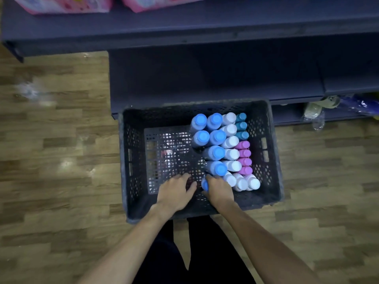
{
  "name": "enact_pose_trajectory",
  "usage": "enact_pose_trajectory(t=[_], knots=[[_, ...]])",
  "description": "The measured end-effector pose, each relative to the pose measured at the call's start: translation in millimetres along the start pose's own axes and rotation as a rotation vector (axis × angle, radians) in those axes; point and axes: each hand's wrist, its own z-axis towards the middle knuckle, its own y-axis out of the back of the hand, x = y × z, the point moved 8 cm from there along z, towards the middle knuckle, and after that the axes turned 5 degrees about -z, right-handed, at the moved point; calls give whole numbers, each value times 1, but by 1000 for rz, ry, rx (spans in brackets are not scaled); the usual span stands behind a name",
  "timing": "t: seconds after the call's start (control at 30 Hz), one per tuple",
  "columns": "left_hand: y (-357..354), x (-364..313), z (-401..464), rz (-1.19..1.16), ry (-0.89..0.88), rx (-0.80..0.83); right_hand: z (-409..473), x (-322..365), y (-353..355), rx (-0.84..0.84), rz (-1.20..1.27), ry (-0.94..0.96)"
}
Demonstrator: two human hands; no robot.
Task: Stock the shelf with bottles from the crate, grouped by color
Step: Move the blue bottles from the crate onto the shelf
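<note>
A dark plastic crate [131,152] stands on the floor below the shelf. Its right half holds upright bottles: several with blue caps [215,138], several with white caps [231,154], three teal ones [241,126] and several pink ones [244,153]. My right hand [218,191] grips a blue-capped bottle [204,184] at the near end of the blue row. My left hand [176,191] hovers beside it over the crate's bare left half, fingers relaxed and holding nothing. The dark shelf [205,83] behind the crate is bare.
An upper shelf board [184,27] carries pink packages [61,5] at the top left. A crumpled plastic bag [315,111] lies under the low shelf at the right. Wood-look flooring [61,160] surrounds the crate. My dark trousers show below.
</note>
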Motion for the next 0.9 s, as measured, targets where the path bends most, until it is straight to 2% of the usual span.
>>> enact_pose_trajectory(t=[0.2, 0.33, 0.53, 0.7, 0.77, 0.9], knots=[[-10, 27, 6, -65, 68, -3, 20, 27, -13, -74, 50, 210], [-5, 49, 15, -201, 106, -68, 36, 42, -16, -134, -47, 309], [-5, 68, 22, -262, 114, -130, 64, 40, -20, -93, -2, 292], [-8, 72, 22, -266, 108, -139, 71, 46, -17, -140, 7, 250], [-6, 72, 21, -269, 104, -139, 71, 44, -10, -163, 64, 240], [11, 67, 24, -246, 86, -148, 60, 40, 29, -200, 377, 254]])
